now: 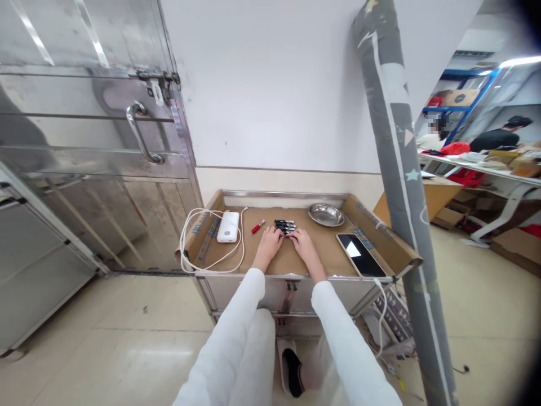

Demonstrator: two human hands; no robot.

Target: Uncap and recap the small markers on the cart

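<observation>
Several slim black pen-like items (284, 224) with shiny silvery parts lie side by side in a row on the brown cardboard-covered cabinet top (253, 254). My left hand (271, 242) has its fingers closed at the left end of the nearest one. At its right end, my right hand (301, 242) is also closed, thumb and fingertips together. My fingers partly hide this item, and its exact kind is too small to make out. Left of the row lies a small red item (257, 226) with a pale tip, apart from both hands.
A white power bank (228, 227) with a looped white cable (185, 237) sits at left. On the right are a round metal dish (326, 215) and a phone (360, 255). Cardboard sides edge the top. A tall grey roll (397, 124) leans at right; two people are beyond.
</observation>
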